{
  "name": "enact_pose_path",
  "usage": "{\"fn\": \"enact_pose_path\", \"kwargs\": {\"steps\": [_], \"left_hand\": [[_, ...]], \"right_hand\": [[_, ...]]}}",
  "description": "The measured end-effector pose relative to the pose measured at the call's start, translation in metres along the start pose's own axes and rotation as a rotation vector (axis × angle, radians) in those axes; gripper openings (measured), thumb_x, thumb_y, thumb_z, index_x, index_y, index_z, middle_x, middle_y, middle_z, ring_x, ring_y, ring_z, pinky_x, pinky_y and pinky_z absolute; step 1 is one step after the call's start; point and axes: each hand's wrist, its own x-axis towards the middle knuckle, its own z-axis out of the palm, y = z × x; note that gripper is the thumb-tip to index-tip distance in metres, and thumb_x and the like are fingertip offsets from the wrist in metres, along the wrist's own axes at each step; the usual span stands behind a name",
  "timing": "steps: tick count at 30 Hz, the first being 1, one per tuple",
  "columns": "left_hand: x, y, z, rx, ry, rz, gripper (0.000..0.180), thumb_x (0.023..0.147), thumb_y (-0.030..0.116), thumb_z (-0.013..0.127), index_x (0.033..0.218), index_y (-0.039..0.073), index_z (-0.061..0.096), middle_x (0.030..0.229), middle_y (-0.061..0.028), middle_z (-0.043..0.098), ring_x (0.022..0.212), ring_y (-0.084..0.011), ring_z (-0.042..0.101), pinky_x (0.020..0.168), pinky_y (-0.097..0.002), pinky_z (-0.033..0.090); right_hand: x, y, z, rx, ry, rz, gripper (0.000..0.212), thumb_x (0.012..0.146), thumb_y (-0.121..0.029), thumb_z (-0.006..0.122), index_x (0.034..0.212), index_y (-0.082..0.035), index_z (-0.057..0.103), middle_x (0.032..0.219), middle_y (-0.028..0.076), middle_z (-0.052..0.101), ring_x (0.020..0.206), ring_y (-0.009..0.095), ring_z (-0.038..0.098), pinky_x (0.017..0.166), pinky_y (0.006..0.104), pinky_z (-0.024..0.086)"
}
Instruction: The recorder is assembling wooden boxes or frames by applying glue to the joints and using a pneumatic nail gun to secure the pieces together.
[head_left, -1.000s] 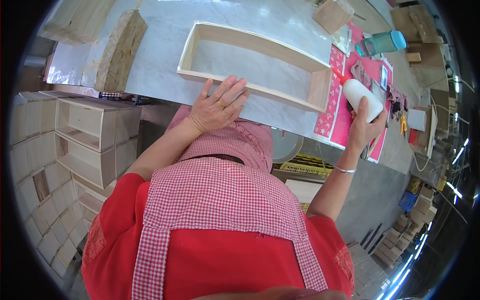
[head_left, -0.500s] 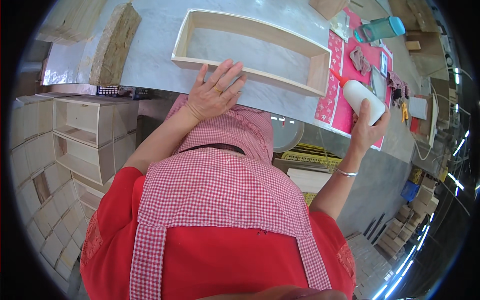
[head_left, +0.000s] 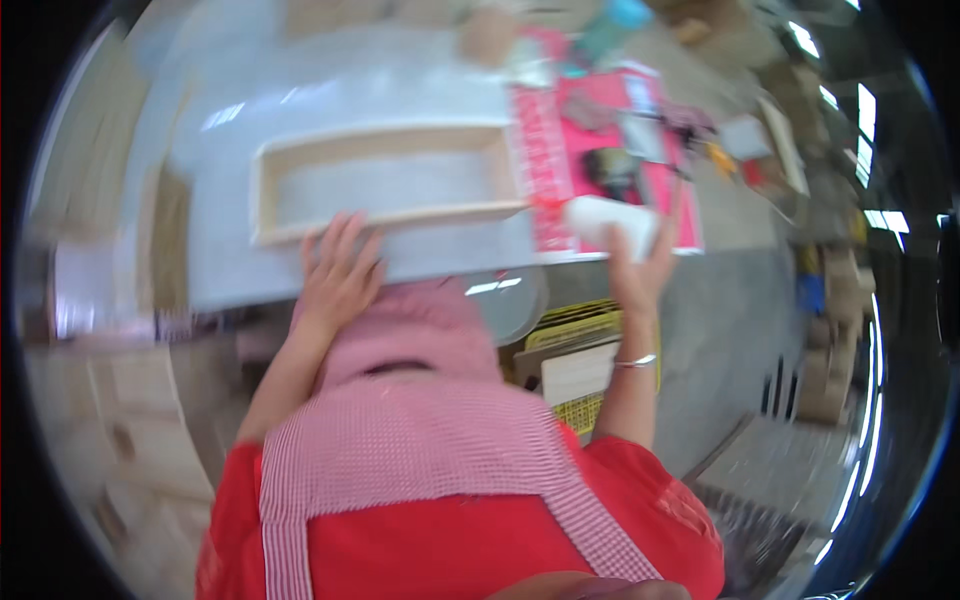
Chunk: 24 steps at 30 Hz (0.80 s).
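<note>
A long, shallow wooden frame (head_left: 390, 222) lies on the pale worktop, with the worktop's surface showing through its middle. My left hand (head_left: 340, 275) rests against its near side, fingers spread and stretched over the edge. At the right, my right hand (head_left: 637, 265) has a white squeeze bottle (head_left: 595, 215) between thumb and fingers. The bottle is tilted nearly flat above the pink mat (head_left: 685, 205), its red nozzle pointing left toward the frame's right end. Motion blur hides whether the bottle touches the mat.
On the mat are a dark object (head_left: 612, 170), crumpled cloth (head_left: 588, 112) and a teal bottle (head_left: 605, 40) behind. A thick wooden block (head_left: 168, 235) stands at the worktop's left. Below the near edge are a round basin (head_left: 510, 300) and a yellow crate (head_left: 580, 412).
The whole view has swung, so the frame now appears further left and more level. The bottle has tipped flatter and sits nearer the mat's front edge, uncovering the dark object.
</note>
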Motion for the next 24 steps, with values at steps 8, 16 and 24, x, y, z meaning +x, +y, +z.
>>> {"fn": "enact_pose_path", "kwargs": {"steps": [8,16,24], "left_hand": [[0.000,-0.001,-0.016,-0.017,-0.022,0.037,0.052,0.085,0.027,0.068,0.133,0.011,0.054,0.152,-0.0168,0.039,0.143,-0.0371,0.033,0.118,-0.0563,0.015],[0.002,0.006,-0.021,-0.124,-0.016,0.027,0.054,0.086,0.026,0.067,0.135,0.010,0.049,0.154,-0.0200,0.035,0.145,-0.0418,0.028,0.118,-0.0582,0.014],[-0.001,0.003,-0.011,-0.117,-0.053,0.044,0.054,0.086,0.030,0.067,0.133,0.010,0.051,0.154,-0.0188,0.035,0.145,-0.0399,0.029,0.116,-0.0612,0.017]], "right_hand": [[-0.033,-0.030,0.008,0.568,0.027,0.488,0.046,0.085,-0.024,0.077,0.115,0.000,0.053,0.095,0.009,0.062,0.075,0.017,0.064,0.060,0.0290,0.054],[-0.041,-0.079,0.092,0.661,-0.082,0.260,0.045,0.088,-0.020,0.073,0.120,0.000,0.049,0.097,0.009,0.062,0.077,0.014,0.064,0.053,0.0254,0.054],[-0.045,-0.132,0.132,0.881,-0.223,0.161,0.048,0.086,-0.020,0.076,0.121,-0.001,0.050,0.098,0.008,0.061,0.080,0.013,0.063,0.056,0.0261,0.053]]}}
